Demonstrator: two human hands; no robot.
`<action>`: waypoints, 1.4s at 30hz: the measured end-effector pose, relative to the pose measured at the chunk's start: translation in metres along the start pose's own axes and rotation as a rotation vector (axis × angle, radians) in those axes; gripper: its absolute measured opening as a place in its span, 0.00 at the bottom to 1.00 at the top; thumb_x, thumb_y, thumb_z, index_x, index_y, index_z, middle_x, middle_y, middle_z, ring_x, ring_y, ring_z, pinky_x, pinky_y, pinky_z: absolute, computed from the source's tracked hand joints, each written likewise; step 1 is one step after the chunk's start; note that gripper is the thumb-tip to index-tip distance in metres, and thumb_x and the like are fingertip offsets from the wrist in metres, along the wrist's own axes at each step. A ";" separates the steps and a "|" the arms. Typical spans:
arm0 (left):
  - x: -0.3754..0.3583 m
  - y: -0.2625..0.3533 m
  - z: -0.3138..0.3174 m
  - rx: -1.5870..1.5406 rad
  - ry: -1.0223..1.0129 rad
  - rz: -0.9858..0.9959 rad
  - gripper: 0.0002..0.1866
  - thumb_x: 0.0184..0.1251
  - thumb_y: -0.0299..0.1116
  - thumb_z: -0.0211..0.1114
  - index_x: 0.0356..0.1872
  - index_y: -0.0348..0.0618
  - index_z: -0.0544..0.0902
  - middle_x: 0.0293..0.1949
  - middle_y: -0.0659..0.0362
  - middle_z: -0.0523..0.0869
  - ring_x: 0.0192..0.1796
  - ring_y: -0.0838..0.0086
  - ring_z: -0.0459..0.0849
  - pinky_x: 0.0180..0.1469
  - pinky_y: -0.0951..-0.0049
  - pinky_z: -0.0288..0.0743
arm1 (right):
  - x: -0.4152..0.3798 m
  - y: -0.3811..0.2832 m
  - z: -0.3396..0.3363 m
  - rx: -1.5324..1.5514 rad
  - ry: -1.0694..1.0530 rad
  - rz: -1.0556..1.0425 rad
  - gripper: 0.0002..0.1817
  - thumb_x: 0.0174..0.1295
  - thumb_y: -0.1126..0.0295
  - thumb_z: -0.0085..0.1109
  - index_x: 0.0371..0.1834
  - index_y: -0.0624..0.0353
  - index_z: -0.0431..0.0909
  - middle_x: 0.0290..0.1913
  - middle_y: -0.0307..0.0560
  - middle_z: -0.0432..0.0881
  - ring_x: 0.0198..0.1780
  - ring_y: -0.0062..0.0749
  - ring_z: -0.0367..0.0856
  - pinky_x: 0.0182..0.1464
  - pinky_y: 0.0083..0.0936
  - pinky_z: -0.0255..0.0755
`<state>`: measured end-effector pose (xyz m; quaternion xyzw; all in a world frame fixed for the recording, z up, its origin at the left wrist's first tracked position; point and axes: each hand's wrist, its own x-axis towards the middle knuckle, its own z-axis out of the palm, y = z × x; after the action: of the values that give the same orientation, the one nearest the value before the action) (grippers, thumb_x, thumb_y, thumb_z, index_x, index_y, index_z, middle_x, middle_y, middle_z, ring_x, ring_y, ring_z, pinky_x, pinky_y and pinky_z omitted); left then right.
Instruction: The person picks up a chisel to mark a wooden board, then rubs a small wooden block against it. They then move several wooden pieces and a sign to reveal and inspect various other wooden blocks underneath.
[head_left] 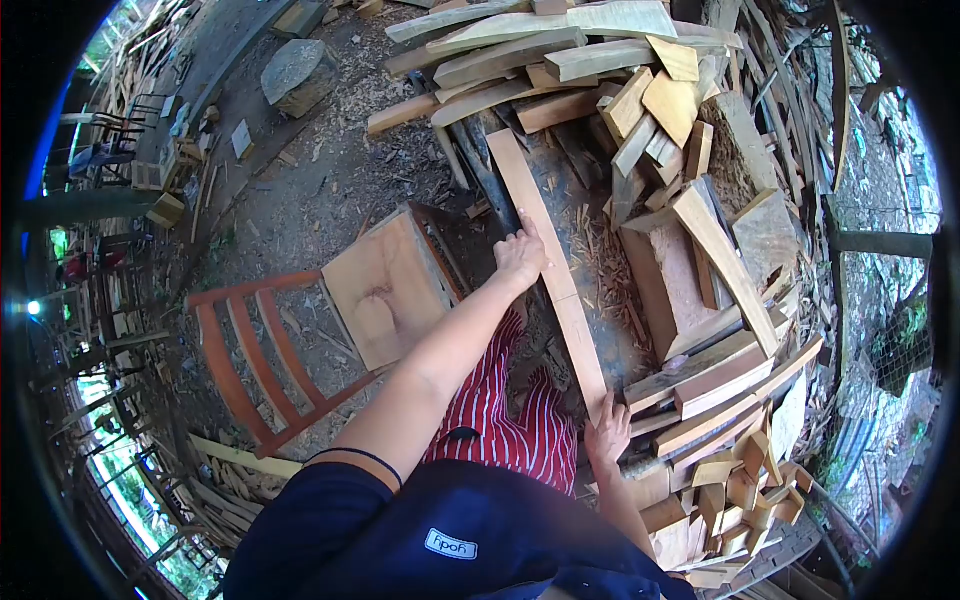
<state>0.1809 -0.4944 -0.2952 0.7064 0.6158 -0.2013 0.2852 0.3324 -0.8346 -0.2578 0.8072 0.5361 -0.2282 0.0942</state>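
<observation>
1. "yody" upside down on the shirt (350, 535)!
2. Plank (572, 312) along the worktop (622, 345)'s left edge.
3. Left hand (521, 258) touches it, index extended; right hand (607, 432) at its near end; can't tell if either's clamped.

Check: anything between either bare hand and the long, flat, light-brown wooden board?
Nothing visible. The left hand touches the long, flat, light-brown wooden board partway along, and the right hand touches its near end. The bulky, pinkish-brown wooden block lies off to the right.

Passage seems possible between plank (562, 282) and heaped timber (662, 280) blocking the right.
</observation>
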 end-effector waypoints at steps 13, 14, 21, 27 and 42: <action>-0.079 0.021 0.073 -0.022 0.213 0.148 0.46 0.61 0.42 0.66 0.72 0.29 0.49 0.62 0.45 0.64 0.62 0.50 0.69 0.57 0.56 0.76 | 0.005 0.018 0.023 0.092 0.142 -0.101 0.43 0.47 0.66 0.66 0.71 0.54 0.61 0.50 0.51 0.74 0.51 0.48 0.76 0.49 0.42 0.73; -0.091 0.023 0.075 0.002 0.187 0.177 0.47 0.62 0.42 0.66 0.72 0.30 0.47 0.62 0.45 0.64 0.61 0.51 0.69 0.57 0.55 0.76 | 0.004 0.018 0.018 0.106 0.108 -0.111 0.44 0.47 0.66 0.65 0.72 0.55 0.59 0.52 0.52 0.74 0.51 0.49 0.76 0.50 0.42 0.72; -0.127 0.037 0.083 -0.072 0.132 0.204 0.50 0.62 0.45 0.66 0.72 0.27 0.44 0.59 0.42 0.66 0.59 0.49 0.73 0.55 0.55 0.76 | -0.007 0.024 0.002 0.144 0.027 -0.180 0.50 0.45 0.65 0.67 0.75 0.58 0.53 0.52 0.53 0.75 0.52 0.49 0.74 0.53 0.40 0.72; -0.138 0.041 0.086 -0.169 0.165 0.299 0.50 0.62 0.46 0.66 0.71 0.23 0.45 0.57 0.38 0.67 0.57 0.47 0.74 0.56 0.56 0.76 | -0.026 0.034 -0.028 0.100 0.102 -0.246 0.46 0.45 0.69 0.64 0.74 0.48 0.59 0.46 0.50 0.75 0.47 0.48 0.75 0.47 0.41 0.72; -0.123 0.032 0.087 0.109 0.105 0.235 0.52 0.59 0.53 0.67 0.71 0.25 0.49 0.60 0.43 0.69 0.61 0.54 0.73 0.56 0.53 0.74 | -0.009 0.018 0.017 0.018 0.126 -0.324 0.46 0.46 0.70 0.63 0.74 0.39 0.59 0.40 0.50 0.73 0.41 0.45 0.74 0.43 0.37 0.75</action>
<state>0.1982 -0.6470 -0.2779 0.7976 0.5309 -0.1625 0.2356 0.3413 -0.8565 -0.2705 0.7237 0.6620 -0.1944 0.0151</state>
